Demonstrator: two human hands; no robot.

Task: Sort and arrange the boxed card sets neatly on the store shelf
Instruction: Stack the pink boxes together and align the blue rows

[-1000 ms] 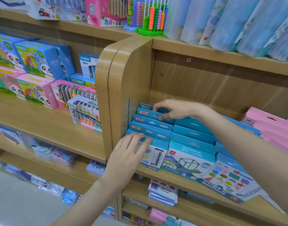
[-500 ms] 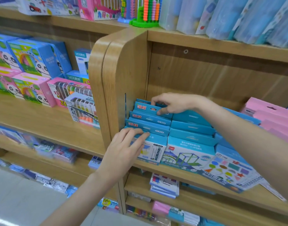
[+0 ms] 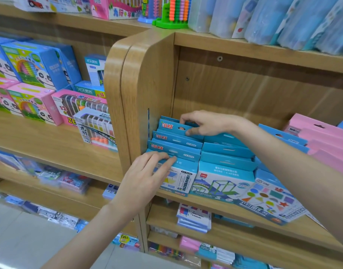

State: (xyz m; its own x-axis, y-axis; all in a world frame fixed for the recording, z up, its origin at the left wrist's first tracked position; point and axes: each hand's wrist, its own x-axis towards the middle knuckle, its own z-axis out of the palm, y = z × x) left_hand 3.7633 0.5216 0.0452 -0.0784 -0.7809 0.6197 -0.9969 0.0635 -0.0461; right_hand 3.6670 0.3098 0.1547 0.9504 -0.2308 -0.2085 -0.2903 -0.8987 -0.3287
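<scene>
Right hand [image 3: 203, 123] now pinches the rear blue box [image 3: 178, 127], lifted slightly; my left hand [image 3: 147, 171] presses flat-fingered on the front box [image 3: 183, 177], squaring the row.

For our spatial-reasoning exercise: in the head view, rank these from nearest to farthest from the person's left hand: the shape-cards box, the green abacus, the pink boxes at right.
From the left hand:
1. Shape-cards box, lower right, same shelf.
2. Pink boxes, far right.
3. Green abacus, top shelf.

The left hand [image 3: 147, 177] covers the left half of the front blue box [image 3: 183, 177]. The right hand [image 3: 203, 123] hides the rearmost box's header. Below the left hand, lower-shelf packets [image 3: 56, 177] are blurred; their print is unreadable.
</scene>
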